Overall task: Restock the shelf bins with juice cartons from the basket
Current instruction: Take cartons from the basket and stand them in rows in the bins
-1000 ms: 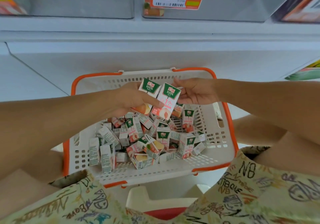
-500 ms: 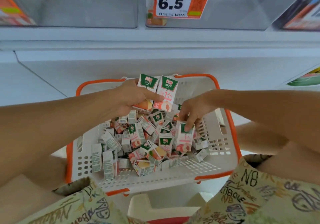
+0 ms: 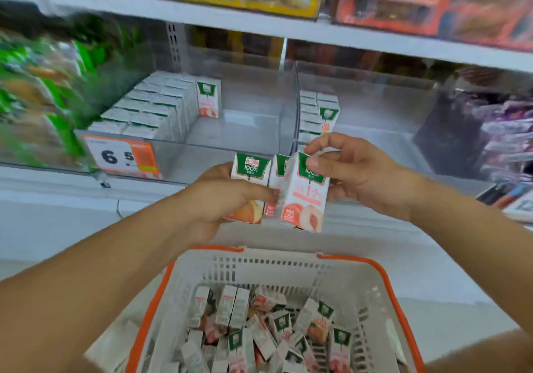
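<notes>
Left hand [image 3: 222, 199] fingers wrapped around two upright juice cartons [image 3: 250, 176]. Right hand [image 3: 357, 176] fingers pinching the top of a third carton [image 3: 305, 196], pressed against the left pair. Beyond the fingers: clear shelf bins [image 3: 253, 130], left one part-filled with rows of cartons [image 3: 155, 107], right one holding a short stack [image 3: 317, 113]. Price tag [image 3: 122, 156] left of the fingers. Below them: orange-rimmed basket [image 3: 288, 266] with loose cartons [image 3: 268, 329] piled inside.

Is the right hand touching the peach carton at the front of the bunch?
Touching. The head view shows the right hand pinching the top of the peach carton, its fingertips pressed on the green label with no gap, while the left hand holds the cartons beside it.
</notes>
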